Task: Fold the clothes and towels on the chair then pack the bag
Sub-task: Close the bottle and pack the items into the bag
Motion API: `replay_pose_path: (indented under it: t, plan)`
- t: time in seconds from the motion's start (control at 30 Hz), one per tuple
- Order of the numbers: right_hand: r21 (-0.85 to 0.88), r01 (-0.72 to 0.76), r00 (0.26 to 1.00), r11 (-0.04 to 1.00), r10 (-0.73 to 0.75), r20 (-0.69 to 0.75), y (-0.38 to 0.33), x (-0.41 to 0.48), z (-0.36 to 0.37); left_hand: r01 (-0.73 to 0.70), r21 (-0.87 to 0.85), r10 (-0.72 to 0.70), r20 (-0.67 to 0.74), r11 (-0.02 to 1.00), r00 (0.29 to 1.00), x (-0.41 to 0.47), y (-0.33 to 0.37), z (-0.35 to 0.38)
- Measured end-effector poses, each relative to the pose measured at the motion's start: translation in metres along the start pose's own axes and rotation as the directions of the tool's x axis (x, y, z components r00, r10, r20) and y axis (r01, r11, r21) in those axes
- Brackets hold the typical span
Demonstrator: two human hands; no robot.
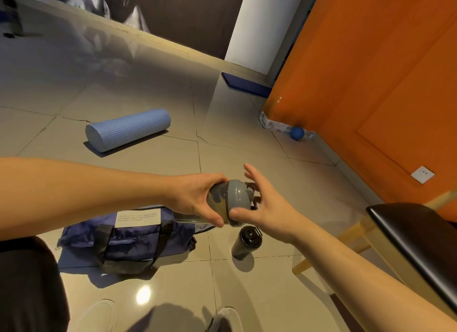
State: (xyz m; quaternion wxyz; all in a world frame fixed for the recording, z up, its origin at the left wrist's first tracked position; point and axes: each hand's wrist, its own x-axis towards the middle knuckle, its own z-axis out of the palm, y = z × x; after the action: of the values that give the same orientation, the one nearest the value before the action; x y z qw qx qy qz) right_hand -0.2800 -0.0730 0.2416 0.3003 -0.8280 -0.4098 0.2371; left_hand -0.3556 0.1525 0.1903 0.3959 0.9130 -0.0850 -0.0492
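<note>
At far left a pale blue ribbed foam roller (128, 128) lies on the tiled floor (74, 96), well apart from the work, so open room is left on that side. Nearer, the navy fabric bag (128, 240) with black straps lies slumped on the tiles below the left forearm; whether its opening is unzipped cannot be told, and a closed mouth would block any attempt at packing. The left hand (197, 198) is wrapped round the body of a translucent grey shaker bottle (217, 203), fingers curled underneath and thumb on top. Its grey plastic lid (237, 198) is touched by the thumb of the right hand (269, 205), whose fingers are spread and straight over the far side. If the lid is loose, spillage over the bag could be judged likely; a slip would send the bottle onto hard tile. Just below, a black cylindrical tumbler (246, 242) stands upright beside the bag and could be knocked over by a lowered arm. A small blue ball (297, 133) rests against the orange wall (371, 71). At the right edge the black-seated wooden chair (405, 235) crowds the right elbow; no clothes or towels are seen on its visible part.
</note>
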Motion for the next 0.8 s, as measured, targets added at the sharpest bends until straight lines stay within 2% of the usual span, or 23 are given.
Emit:
replay_pose_path:
  t: [0.07,0.13,0.2,0.23,0.3,0.37,0.43,0.5,0.6,0.67,0.7,0.77,0.8]
  plan:
    - [-0.072,0.054,0.999,0.996,-0.053,0.015,0.001,-0.001,0.002,-0.003,0.013,0.003,0.006,1.000,1.000,-0.001,-0.001,0.000]
    - [-0.030,0.017,1.000,0.999,-0.018,-0.022,0.005,0.002,0.010,-0.015,0.034,0.014,0.025,0.999,1.000,-0.001,0.000,-0.001]
    - [0.169,-0.165,0.985,0.972,0.170,-0.015,0.005,0.005,0.018,-0.027,0.060,0.025,0.042,0.998,0.999,-0.001,0.002,-0.001]
    - [0.261,-0.301,0.953,0.917,0.298,0.051,0.005,0.008,0.019,-0.027,0.070,0.024,0.055,0.997,0.998,-0.001,0.003,0.000]
    - [0.338,-0.421,0.907,0.842,0.393,0.150,0.001,0.008,0.016,-0.023,0.075,0.017,0.079,0.997,0.997,-0.001,0.002,0.002]
    - [0.377,-0.328,0.944,0.866,0.315,0.099,0.007,0.009,0.011,-0.007,0.058,0.003,0.075,0.998,0.997,-0.002,0.000,0.003]
    - [0.278,-0.127,0.992,0.952,0.125,0.025,0.011,0.006,0.008,-0.002,0.034,0.000,0.050,0.999,0.999,-0.001,-0.001,0.001]
    - [0.138,0.016,1.000,0.990,-0.020,0.025,0.009,0.001,0.009,-0.006,0.001,0.006,0.028,1.000,1.000,-0.001,0.001,-0.001]
    - [0.046,0.037,0.999,0.998,-0.035,-0.039,0.010,-0.001,0.016,-0.017,0.002,0.017,0.030,1.000,0.999,0.001,0.002,-0.001]
    - [0.155,-0.037,0.995,0.987,0.050,-0.084,0.003,0.001,0.023,-0.022,0.044,0.021,0.031,0.999,0.999,0.000,0.003,-0.001]
    - [0.259,-0.144,0.984,0.955,0.166,-0.064,0.001,0.004,0.026,-0.031,0.076,0.028,0.033,0.997,0.999,0.000,0.002,-0.001]
    - [0.382,-0.378,0.922,0.843,0.379,0.076,-0.004,0.007,0.028,-0.039,0.102,0.033,0.053,0.994,0.998,-0.001,0.000,0.000]
    - [0.363,-0.420,0.906,0.831,0.406,0.121,-0.005,0.006,0.027,-0.036,0.089,0.031,0.062,0.995,0.998,-0.002,-0.001,0.001]
